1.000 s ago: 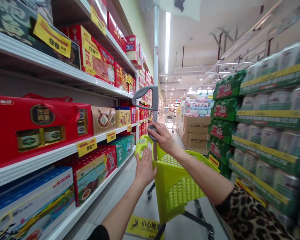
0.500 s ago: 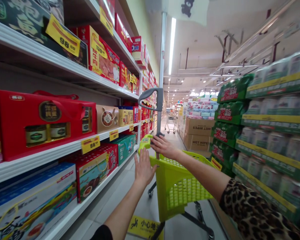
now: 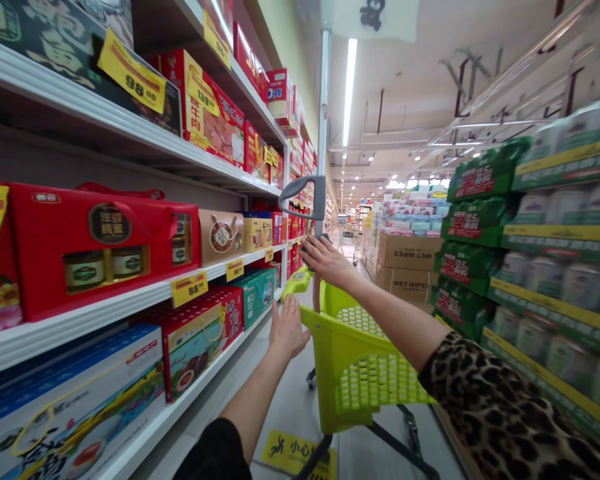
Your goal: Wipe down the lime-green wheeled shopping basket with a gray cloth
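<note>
A lime-green plastic shopping cart [image 3: 340, 363] stands in front of me, tilted in view. Rising by it is a metal pole [image 3: 323, 120] with a grey loop handle [image 3: 300, 197]. My right hand [image 3: 330, 260] is at the pole just below that loop, its fingers closed about a small dark fitting [image 3: 324, 237], mostly hidden by them. My left hand [image 3: 289, 330] lies with fingers stretched out against the cart's green handle end [image 3: 298, 281], thumb by the basket rim; the palm side is hidden.
Shelves [image 3: 130, 287] of boxed goods with yellow price tags line the left. Stacked drink packs [image 3: 473, 233] stand close on the right. Farther ahead are wet-wipe cartons [image 3: 410, 257] and another cart [image 3: 350, 233]. A yellow floor sign [image 3: 300, 453] lies below.
My right hand has risen up the pole with the dark fitting, away from the cart's green handle end. My left hand stays at the green handle. The view has shifted slightly left.
</note>
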### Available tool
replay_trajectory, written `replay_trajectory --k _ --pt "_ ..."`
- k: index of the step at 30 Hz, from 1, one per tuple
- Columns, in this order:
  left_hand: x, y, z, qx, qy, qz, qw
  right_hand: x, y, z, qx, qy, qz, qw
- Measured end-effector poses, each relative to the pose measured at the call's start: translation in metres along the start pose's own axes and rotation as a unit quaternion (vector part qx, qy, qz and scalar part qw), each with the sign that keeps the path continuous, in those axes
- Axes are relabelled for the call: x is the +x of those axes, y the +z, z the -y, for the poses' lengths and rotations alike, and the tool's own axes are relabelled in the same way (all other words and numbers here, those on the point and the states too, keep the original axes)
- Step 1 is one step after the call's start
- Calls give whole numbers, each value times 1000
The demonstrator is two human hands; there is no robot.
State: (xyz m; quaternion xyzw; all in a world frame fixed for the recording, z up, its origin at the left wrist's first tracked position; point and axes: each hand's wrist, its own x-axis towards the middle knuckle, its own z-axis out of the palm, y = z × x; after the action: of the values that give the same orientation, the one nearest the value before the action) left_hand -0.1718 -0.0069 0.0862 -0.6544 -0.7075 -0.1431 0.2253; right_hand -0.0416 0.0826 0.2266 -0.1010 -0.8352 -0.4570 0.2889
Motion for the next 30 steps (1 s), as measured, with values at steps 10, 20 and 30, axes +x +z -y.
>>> replay_trajectory --k 10,20,30 --pt "-17 9 4 -10 -6 -15 1000 -46 35 54 43 -77 74 993" --pt "-25 27 8 -14 -16 -69 997 -6 7 19 35 0 12 999" --pt "-26 17 6 -28 -10 -54 998 -75 41 87 65 -70 40 995"
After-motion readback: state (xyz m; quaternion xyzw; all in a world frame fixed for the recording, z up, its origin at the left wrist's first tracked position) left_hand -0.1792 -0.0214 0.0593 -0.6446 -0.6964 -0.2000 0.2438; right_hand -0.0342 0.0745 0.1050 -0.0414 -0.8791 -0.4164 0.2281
